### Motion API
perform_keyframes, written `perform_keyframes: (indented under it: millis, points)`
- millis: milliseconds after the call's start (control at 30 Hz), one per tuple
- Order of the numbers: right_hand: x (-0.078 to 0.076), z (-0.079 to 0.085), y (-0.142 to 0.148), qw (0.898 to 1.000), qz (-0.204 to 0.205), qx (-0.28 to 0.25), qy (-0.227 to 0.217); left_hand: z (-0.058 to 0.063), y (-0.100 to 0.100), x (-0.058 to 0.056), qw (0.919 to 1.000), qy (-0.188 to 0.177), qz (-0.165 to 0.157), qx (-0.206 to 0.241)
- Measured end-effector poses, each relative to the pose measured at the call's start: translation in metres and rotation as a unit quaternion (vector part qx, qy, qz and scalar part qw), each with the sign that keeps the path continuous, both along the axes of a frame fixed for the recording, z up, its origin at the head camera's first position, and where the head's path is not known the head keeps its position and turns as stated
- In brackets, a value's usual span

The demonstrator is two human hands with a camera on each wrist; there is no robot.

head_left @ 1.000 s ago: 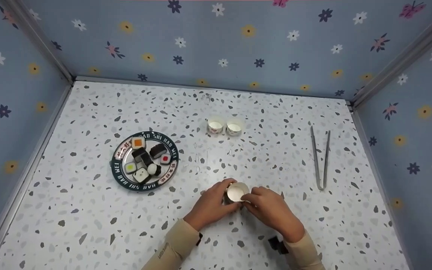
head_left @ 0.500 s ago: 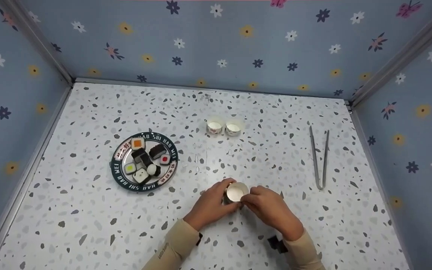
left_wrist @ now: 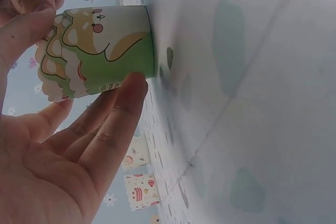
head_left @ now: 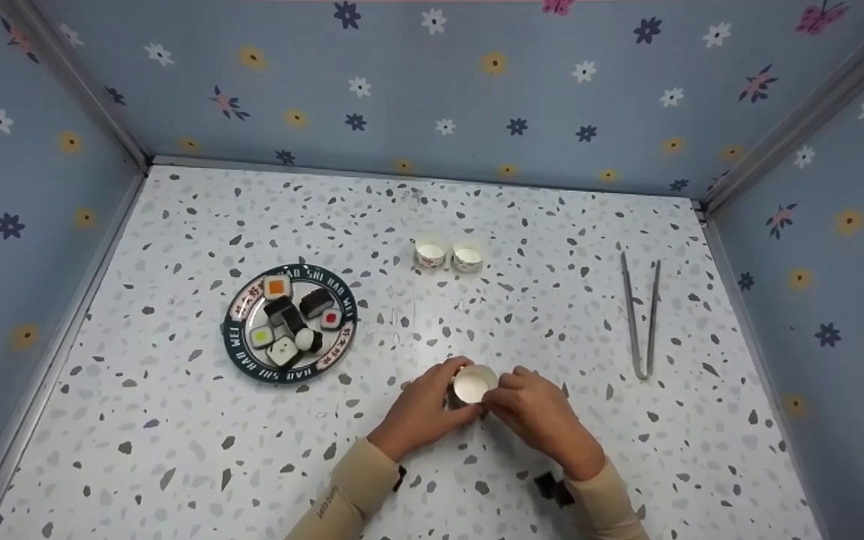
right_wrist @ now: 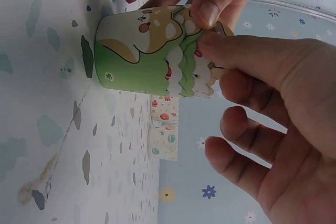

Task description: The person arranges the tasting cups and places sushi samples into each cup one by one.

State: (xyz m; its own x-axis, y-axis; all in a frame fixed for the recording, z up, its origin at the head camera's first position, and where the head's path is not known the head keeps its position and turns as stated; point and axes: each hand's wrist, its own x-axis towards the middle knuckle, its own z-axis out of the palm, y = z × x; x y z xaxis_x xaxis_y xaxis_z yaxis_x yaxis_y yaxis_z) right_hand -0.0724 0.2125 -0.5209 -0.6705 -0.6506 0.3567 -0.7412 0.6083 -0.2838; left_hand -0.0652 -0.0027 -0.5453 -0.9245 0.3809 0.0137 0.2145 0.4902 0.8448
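A small stack of nested paper cups (head_left: 472,385), green with a cartoon dog and scalloped rims (left_wrist: 100,51), stands upright on the table near its front middle. My left hand (head_left: 421,409) holds the stack from the left, its thumb near the rim and fingers round the side. With thumb and index finger, my right hand (head_left: 541,409) pinches the rim on the right side, while its other fingers (right_wrist: 236,156) stay loosely curled off the cups. How many cups are nested is hard to tell.
Two patterned paper cups (head_left: 430,256) stand side by side farther back. A round plate (head_left: 234,346) with several toy-like sushi pieces (head_left: 282,349) lies on the left. Metal tongs (head_left: 633,322) lie on the right. Flowered panels (head_left: 402,90) wall the table's back and sides.
The right fingers have shifted slightly at the cup rim, with the fingertip drawn back from inside the cup. The left hand and the stack stay in place.
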Motion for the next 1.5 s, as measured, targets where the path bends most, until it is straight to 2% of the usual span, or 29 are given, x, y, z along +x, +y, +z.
perform_keyframes:
  millis: [400,667,900,1033,1167,1300,1500]
  points:
    - [0.004,0.006,0.001,1.0,-0.002,0.017,-0.007,0.001,0.0,0.0,0.9999,0.006,0.007,-0.009]
    - [0.004,0.02,0.003,1.0,-0.001,-0.019,0.003,0.001,-0.001,-0.001,0.9997,-0.014,0.009,-0.015]
    - [-0.002,0.036,0.005,0.999,0.009,-0.048,0.023,0.0,-0.002,-0.001,0.9998,-0.016,0.006,-0.008]
    - [-0.012,0.042,0.008,0.998,0.005,-0.059,0.034,0.0,-0.003,0.0,0.9997,-0.023,0.006,-0.002]
    - [-0.028,0.041,0.013,0.997,-0.008,-0.06,0.055,0.0,-0.003,0.0,0.9996,-0.027,0.006,-0.005]
    - [-0.048,0.035,0.021,0.996,-0.036,-0.054,0.067,0.0,-0.003,0.0,0.9997,-0.026,0.005,-0.004]
    - [-0.076,0.03,0.029,0.994,-0.085,-0.036,0.056,0.001,-0.001,0.0,0.9996,-0.027,-0.001,-0.005]
